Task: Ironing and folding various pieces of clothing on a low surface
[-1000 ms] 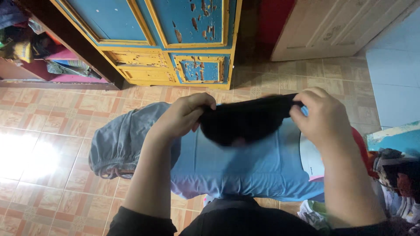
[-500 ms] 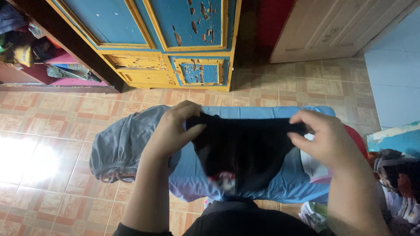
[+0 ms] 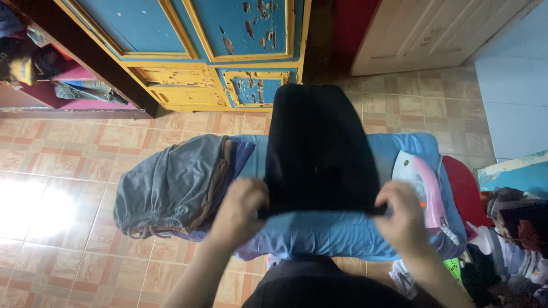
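Your left hand (image 3: 242,206) and right hand (image 3: 405,219) each have a pinching grip on a near corner of the black garment (image 3: 319,151), which lies spread lengthwise across the ironing board (image 3: 342,234), its far end hanging past the board's far edge toward the blue and yellow cabinet (image 3: 228,45). Both grips are clenched on the near hem, thumbs on top, and the cloth looks taut between them. To lay it well, keep an even pull on both corners so the hem stays straight and parallel to the near edge of the board, and let the fabric settle flat on the blue cover with no folds trapped beneath. Watch your right side: the pink and white iron (image 3: 422,188) rests on the board just beside the garment's right edge, close to your right hand, so keep the cloth and your fingers off it. On the left, the pile of grey clothes (image 3: 171,188) lies at the board's end, near the garment's left edge; keep the black cloth from overlapping it.
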